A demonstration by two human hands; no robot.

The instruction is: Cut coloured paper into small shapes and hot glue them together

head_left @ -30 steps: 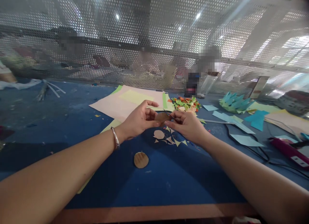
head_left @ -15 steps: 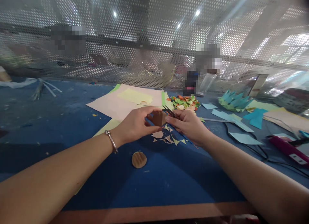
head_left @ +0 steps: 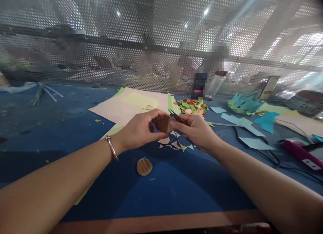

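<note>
My left hand (head_left: 138,130) curves its fingers and thumb around the edges of a piece of brown cardboard (head_left: 165,125) above the table. From the other side, my right thumb touches that cardboard. My right hand (head_left: 202,131) is closed on scissors (head_left: 177,117), whose dark, slightly parted blades point up and left; their handles are hidden in the palm. A round brown cardboard disc (head_left: 144,167) with darker stripes lies on the table below my hands. Pale pink and yellow paper scraps (head_left: 175,145) are scattered beneath the held cardboard.
Large pale paper sheets (head_left: 111,108) lie behind my left hand. Beyond my right hand is a pile of colourful cuttings (head_left: 193,106). On the right are light blue paper pieces (head_left: 256,143), a spiky blue paper shape (head_left: 244,103) and a purple tool (head_left: 300,155) with a black cord (head_left: 272,158).
My left hand has shifted slightly, and the cardboard in it has turned a little. My right hand keeps the scissors in nearly the same place. The disc lies still on the table.
</note>
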